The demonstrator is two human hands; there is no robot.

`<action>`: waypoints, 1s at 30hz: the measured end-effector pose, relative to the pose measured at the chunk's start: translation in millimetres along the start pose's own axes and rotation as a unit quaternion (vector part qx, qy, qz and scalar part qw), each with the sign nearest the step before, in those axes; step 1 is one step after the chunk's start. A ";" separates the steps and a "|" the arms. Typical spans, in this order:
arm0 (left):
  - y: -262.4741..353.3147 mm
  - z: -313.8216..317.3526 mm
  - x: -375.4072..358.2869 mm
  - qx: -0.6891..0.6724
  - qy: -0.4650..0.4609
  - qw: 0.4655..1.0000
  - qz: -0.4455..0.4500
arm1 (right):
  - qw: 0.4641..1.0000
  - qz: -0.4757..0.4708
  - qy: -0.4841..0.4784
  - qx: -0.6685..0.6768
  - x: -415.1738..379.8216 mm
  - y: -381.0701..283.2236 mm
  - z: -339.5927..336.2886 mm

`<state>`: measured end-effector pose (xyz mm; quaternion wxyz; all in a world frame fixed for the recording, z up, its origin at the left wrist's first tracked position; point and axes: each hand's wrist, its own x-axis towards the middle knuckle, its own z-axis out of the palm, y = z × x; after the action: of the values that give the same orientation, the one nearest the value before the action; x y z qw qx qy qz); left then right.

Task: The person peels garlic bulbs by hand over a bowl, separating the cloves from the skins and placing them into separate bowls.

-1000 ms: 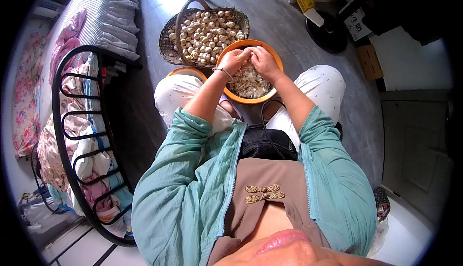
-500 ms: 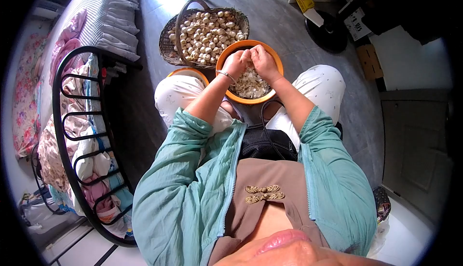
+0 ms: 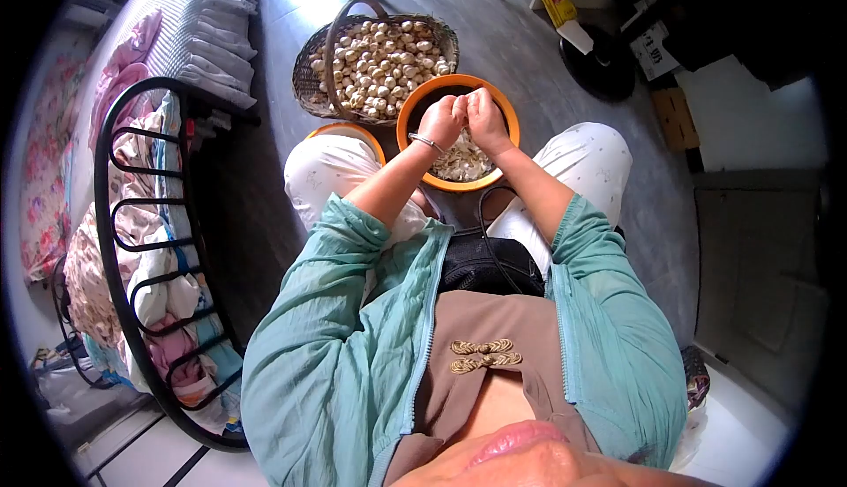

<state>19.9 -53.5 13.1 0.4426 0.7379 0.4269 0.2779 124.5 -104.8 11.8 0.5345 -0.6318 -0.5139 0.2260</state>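
Observation:
Both of my hands meet over an orange-rimmed bowl [image 3: 514,125], with their fingers pressed together. My left hand [image 3: 443,122], below a silver bracelet, is closed, and what it pinches is too small to make out. My right hand [image 3: 485,121] is closed against it, its fingertips touching the left ones; anything between them is hidden. Pale, papery peelings [image 3: 461,161] lie in the bowl beneath my wrists. Just beyond the bowl, to the left, a wicker basket [image 3: 306,90] with an arched handle holds several whitish garlic-like bulbs [image 3: 379,63].
A second orange-rimmed bowl [image 3: 375,142] is partly behind my left knee. A black metal bed frame [image 3: 110,222] with piled cloths stands at the left. A dark round base [image 3: 600,72] and a cardboard box [image 3: 675,119] are at the right. A black bag [image 3: 494,265] rests on my lap.
My hands have shifted slightly right and down over the bowl, still together. The camera view has moved a little.

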 end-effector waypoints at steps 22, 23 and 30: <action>2.8 -5.2 3.7 -0.364 -0.041 0.909 -0.198 | 0.908 0.308 -0.007 0.283 15.2 18.3 -17.2; -2.3 -7.5 5.8 -0.398 -0.058 0.895 -0.193 | 0.907 0.310 -0.006 0.284 17.3 15.7 -19.5; 0.1 -16.4 5.8 -0.397 -0.050 0.892 -0.209 | 0.975 0.190 -0.114 0.033 22.2 39.2 -13.3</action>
<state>9.8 -41.6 20.8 0.7671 0.4074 0.4032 0.2880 159.8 -87.1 -13.5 0.4401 -0.6700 -0.4342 0.4109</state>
